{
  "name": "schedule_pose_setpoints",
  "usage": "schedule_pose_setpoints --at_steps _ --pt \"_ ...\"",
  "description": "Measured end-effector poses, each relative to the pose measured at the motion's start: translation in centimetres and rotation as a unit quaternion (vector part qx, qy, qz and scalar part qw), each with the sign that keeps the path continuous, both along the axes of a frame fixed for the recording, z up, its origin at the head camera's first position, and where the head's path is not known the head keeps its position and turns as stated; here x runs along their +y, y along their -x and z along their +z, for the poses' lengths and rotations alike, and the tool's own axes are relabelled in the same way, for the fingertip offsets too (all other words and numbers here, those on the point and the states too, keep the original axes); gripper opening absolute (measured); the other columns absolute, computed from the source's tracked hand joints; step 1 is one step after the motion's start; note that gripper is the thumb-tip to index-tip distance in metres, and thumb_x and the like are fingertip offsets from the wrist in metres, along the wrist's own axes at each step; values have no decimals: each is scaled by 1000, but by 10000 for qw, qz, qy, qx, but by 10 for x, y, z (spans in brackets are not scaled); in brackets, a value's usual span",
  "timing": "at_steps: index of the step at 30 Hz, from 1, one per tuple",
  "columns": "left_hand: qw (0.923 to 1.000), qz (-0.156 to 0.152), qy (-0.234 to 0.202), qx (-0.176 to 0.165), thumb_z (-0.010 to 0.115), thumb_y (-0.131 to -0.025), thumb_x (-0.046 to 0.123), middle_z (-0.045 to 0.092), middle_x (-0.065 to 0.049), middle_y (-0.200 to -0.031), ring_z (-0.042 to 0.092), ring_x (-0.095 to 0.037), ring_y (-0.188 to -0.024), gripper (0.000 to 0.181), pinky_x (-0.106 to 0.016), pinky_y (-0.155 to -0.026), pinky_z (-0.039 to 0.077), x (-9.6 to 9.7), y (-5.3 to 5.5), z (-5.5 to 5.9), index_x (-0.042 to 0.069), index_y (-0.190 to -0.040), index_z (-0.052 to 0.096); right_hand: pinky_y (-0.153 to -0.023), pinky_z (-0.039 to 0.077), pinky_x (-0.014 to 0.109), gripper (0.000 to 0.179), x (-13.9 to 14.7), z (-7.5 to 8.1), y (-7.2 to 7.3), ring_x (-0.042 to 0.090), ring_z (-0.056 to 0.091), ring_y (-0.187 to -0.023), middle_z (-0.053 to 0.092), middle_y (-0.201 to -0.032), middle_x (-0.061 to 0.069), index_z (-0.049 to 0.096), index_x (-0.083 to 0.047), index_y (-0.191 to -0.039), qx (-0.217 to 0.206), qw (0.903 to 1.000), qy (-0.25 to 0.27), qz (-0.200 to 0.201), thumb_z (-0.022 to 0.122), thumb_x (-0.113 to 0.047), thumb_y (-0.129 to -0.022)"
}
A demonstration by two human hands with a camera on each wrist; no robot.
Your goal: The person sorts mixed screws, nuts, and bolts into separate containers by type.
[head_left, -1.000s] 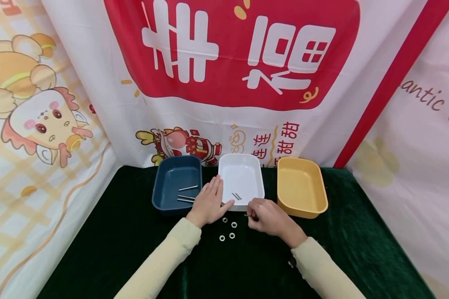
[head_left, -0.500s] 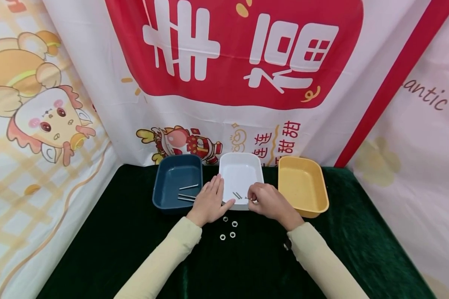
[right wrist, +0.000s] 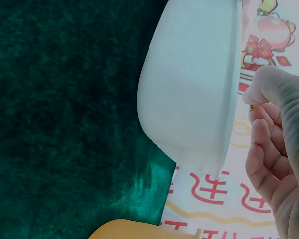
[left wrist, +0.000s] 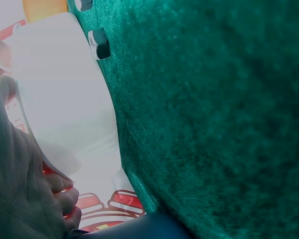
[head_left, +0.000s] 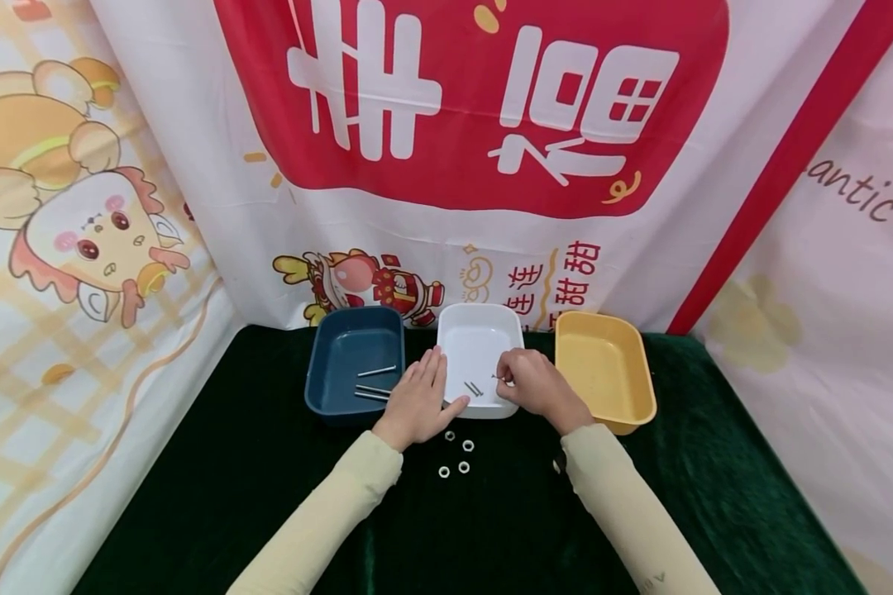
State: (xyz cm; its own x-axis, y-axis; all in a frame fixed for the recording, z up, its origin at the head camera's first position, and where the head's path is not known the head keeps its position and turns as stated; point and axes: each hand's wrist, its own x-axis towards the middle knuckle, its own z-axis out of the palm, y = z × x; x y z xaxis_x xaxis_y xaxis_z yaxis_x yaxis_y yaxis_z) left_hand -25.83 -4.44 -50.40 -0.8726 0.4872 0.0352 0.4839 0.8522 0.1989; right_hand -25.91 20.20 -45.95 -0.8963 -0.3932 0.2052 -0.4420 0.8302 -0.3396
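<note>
My left hand (head_left: 415, 398) lies with straight fingers along the left rim of the white tray (head_left: 484, 318), thumb spread over its near edge. Two small screws (head_left: 474, 388) lie on that tray's floor. Over the tray's right side, my right hand (head_left: 542, 388) pinches a small screw between thumb and forefinger. In the right wrist view only a tiny brassy bit of the screw (right wrist: 252, 107) shows at the fingertips, above the tray rim; the rest is hidden by the fingers. Several hex nuts (head_left: 468, 445) lie on the green cloth in front of the white tray.
To the left stands a blue tray (head_left: 327, 339) with several long bolts (head_left: 375, 372), partly behind my left hand. A yellow tray (head_left: 603, 330) is at the right, close to my right wrist. Behind the trays hangs a printed fabric backdrop (head_left: 387, 223). Dark green cloth (head_left: 446, 537) covers the table.
My right hand has moved forward with the small screw, from the white tray's near right corner to over its inside. The left hand stays on the rim.
</note>
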Motion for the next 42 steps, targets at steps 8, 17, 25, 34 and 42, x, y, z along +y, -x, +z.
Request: schedule_pose_setpoints --at_steps 8,17,25,34,42 --pt "10000 21 -5 27 34 -106 70 12 -15 -179 14 -31 -167 94 -49 -135 19 0 1 -1 0 -168 19 -72 58 31 4 0 -2 14 13 59 -74 69 -83 2 74 -12 -87 -117 9999 -8 -123 76 -10 -90" --pt "10000 19 63 -53 33 -106 70 11 -15 -179 11 -31 -167 94 -49 -135 18 0 3 -3 1 -168 16 -82 63 37 12 -4 -8 21 16 65 -82 74 -95 5 79 -7 -103 -242 9992 55 -310 77 -16 -94" --pt "10000 37 84 -25 32 -106 71 12 -15 -179 13 -31 -167 95 -49 -135 18 -1 1 0 1 -168 17 -89 63 42 25 -2 1 12 25 71 -95 75 -105 11 78 -3 -116 -64 9998 157 -143 76 -17 -96" --pt "9999 8 112 -69 32 -106 71 10 -15 -179 12 -31 -167 95 -50 -135 18 -1 1 0 1 -169 16 -100 60 48 41 13 18 -9 29 73 -111 74 -126 16 71 -2 -132 -182 9998 16 -50 74 -25 -99" --pt "9999 2 143 -51 32 -106 71 9 -14 -179 11 -31 -167 96 -50 -135 17 0 1 -1 1 -169 15 -115 50 54 57 36 31 -36 32 62 -136 62 -149 15 58 -5 -149 -293 9983 -390 -332 66 -39 -104"
